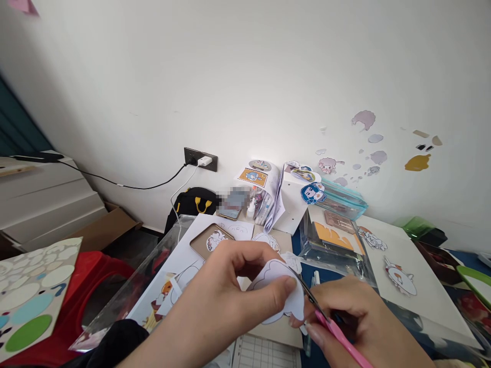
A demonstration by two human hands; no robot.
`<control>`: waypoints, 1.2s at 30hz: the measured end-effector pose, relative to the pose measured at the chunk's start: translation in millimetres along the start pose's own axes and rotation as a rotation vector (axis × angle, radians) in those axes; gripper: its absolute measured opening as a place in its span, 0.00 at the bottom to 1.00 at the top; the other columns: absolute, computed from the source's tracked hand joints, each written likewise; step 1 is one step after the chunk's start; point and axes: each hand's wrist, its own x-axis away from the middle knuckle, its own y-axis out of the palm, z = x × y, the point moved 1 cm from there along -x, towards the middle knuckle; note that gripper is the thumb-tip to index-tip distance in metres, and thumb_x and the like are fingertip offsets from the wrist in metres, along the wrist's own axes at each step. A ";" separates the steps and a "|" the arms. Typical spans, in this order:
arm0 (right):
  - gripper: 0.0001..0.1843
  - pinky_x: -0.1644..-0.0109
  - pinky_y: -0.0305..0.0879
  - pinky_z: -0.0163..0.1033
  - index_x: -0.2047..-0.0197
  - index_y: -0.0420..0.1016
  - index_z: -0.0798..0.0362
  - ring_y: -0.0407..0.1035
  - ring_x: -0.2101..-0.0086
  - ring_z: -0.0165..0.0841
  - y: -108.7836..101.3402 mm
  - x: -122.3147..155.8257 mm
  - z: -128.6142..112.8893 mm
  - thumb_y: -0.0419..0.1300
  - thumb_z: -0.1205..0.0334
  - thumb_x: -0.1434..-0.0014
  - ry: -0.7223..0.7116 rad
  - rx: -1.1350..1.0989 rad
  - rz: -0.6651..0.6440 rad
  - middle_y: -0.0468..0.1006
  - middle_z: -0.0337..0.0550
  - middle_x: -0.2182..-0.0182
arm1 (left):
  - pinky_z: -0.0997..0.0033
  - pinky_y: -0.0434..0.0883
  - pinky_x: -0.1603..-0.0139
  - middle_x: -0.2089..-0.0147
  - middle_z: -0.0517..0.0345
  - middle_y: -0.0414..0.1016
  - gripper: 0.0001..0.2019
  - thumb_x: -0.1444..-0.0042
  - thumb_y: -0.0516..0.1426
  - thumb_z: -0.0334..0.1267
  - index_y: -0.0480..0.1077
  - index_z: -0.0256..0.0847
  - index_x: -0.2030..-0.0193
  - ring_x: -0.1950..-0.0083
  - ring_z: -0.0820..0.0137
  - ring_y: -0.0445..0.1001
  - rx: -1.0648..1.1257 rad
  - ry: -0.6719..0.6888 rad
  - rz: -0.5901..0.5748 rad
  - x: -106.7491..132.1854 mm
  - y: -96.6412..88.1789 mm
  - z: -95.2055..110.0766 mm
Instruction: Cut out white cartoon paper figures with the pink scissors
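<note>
Pinched between the thumb and fingers of my left hand (245,286) is a white paper cutout (276,286) with a wavy outline drawn on it. My right hand (356,317) grips pink-handled scissors (326,322), whose dark blades lie along the right edge of the paper. How far the blades are apart I cannot make out. Below the hands lies a sheet with a printed grid (264,352). Just behind my left hand is a shallow tray (199,243) with a drawn cutout in it.
Behind the hands stand a white box (291,204) and a blue-edged clear pouch (341,197). A clear plastic bag (337,255) holds orange paper. Cutouts (401,276) lie on a white board at right. A red chair (103,276) stands left; a socket (201,159) is on the wall.
</note>
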 end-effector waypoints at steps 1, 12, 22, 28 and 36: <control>0.08 0.76 0.61 0.33 0.76 0.78 0.47 0.63 0.80 0.30 -0.7 -0.1 -0.1 0.59 0.69 0.54 -0.002 0.018 -0.008 0.70 0.35 0.83 | 0.74 0.61 0.68 0.73 0.63 0.71 0.07 0.48 0.59 0.39 0.71 0.39 0.72 0.68 0.72 0.66 -0.007 0.009 -0.007 -0.1 0.0 0.4; 0.08 0.78 0.63 0.30 0.77 0.79 0.50 0.66 0.81 0.28 -3.4 -0.3 -4.0 0.59 0.69 0.54 0.040 0.096 -0.042 0.73 0.38 0.81 | 0.78 0.63 0.67 0.74 0.65 0.73 0.05 0.48 0.59 0.36 0.72 0.41 0.73 0.68 0.74 0.67 -0.045 0.016 -0.028 -1.3 -2.5 3.7; 0.08 0.77 0.65 0.30 0.77 0.79 0.49 0.67 0.80 0.29 -6.0 -0.8 -5.2 0.59 0.69 0.54 0.052 0.106 -0.029 0.72 0.36 0.82 | 0.77 0.62 0.70 0.74 0.63 0.70 0.06 0.48 0.59 0.38 0.72 0.39 0.73 0.70 0.73 0.66 -0.059 -0.003 -0.032 0.7 -3.3 3.6; 0.08 0.77 0.66 0.31 0.76 0.79 0.47 0.68 0.79 0.30 -9.5 -1.0 -2.3 0.59 0.68 0.52 0.018 0.100 -0.077 0.73 0.36 0.83 | 0.77 0.62 0.70 0.74 0.63 0.71 0.06 0.47 0.58 0.37 0.73 0.40 0.73 0.70 0.73 0.66 -0.040 0.008 -0.045 -0.2 -3.0 2.7; 0.07 0.78 0.63 0.31 0.75 0.79 0.48 0.63 0.81 0.30 -7.1 -3.8 -1.6 0.59 0.66 0.51 0.005 0.100 -0.123 0.67 0.35 0.85 | 0.75 0.63 0.69 0.74 0.62 0.71 0.07 0.47 0.59 0.38 0.73 0.39 0.73 0.69 0.72 0.66 -0.058 0.009 -0.029 -0.6 -1.9 3.6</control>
